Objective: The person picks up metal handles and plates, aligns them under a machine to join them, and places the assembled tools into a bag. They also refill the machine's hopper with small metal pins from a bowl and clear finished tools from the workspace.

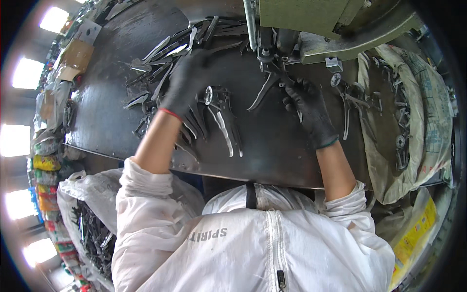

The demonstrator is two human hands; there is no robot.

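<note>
My left hand [187, 80], in a dark grey glove, is blurred over a heap of plier-like metal tools [158, 73]. Its fingers are smeared, so whether it holds one of them is unclear. My right hand [309, 112], gloved the same way, has its fingers curled round one handle of a plier-like tool [266, 90]. That tool's head sits under the spindle [266, 51] of a green machine, and its other handle points down and left. Between my hands lies another plier-like tool [221, 117] with a round disc at its head.
The green machine body [301, 17] overhangs the dark metal table [272, 155] at the far side. More tools [352, 100] lie right of my right hand, beside an open pale sack [413, 121] holding metal parts. At lower left, a plastic bag [95, 194] contains dark metal pieces.
</note>
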